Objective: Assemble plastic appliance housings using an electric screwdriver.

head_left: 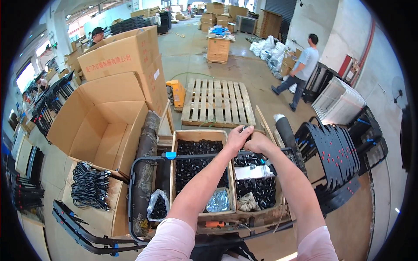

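- Along the near edge of the table [203,229], a clear bag of black parts [159,206] sits toward the left corner and a tray of silver fasteners [217,201] nearer the middle, likely kept close for quick picking
- The black frame [130,195] lies across the table from left edge to right, seemingly propped on padded rolls [150,135] that would spare its finish
- Wooden boxes [174,174] of black pieces [198,169] sit below its far bar, within easy reach
- Toward the far edge, the left hand [237,138] and right hand [260,143] meet, fingers curled; I can't tell whether they're clenched or grasping something
- Beyond lies a wooden pallet [217,102]
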The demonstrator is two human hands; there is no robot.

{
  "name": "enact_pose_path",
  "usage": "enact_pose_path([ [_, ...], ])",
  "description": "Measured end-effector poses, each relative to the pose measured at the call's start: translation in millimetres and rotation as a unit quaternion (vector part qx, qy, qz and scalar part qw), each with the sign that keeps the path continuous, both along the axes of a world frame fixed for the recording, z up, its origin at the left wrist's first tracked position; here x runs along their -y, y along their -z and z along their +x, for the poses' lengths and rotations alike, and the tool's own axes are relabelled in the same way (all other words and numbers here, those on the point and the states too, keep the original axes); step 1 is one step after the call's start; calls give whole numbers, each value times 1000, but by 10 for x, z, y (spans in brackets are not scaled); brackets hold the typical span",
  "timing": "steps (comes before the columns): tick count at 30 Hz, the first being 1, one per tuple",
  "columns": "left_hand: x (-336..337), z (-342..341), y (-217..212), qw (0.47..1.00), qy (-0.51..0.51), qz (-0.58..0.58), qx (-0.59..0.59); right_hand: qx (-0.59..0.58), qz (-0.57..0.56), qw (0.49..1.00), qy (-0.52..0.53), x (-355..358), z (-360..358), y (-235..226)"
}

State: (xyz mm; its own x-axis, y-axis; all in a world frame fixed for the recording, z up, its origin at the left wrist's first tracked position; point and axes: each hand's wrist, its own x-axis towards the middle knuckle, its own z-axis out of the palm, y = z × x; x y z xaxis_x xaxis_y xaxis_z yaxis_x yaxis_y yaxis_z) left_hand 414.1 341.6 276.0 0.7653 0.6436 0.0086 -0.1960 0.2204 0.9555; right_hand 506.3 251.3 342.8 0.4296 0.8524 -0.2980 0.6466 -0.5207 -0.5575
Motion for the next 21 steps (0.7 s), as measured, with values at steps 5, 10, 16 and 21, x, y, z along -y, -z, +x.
enact_pose_path([
  [5,859,-695,-307,991,99,-84,24,38,-141,989,-27,927,-731,-655],
  [10,1741,-1310,147,965,254,-49,33,65,-208,975,-35,2003,-1226,-640],
  [16,2584,-1840,213,959,270,-81,29,44,-170,984,-43,2912,-1615,-392],
  [21,2928,-2016,345,956,274,-95,40,41,-165,983,-74,3237,-1729,-285],
])
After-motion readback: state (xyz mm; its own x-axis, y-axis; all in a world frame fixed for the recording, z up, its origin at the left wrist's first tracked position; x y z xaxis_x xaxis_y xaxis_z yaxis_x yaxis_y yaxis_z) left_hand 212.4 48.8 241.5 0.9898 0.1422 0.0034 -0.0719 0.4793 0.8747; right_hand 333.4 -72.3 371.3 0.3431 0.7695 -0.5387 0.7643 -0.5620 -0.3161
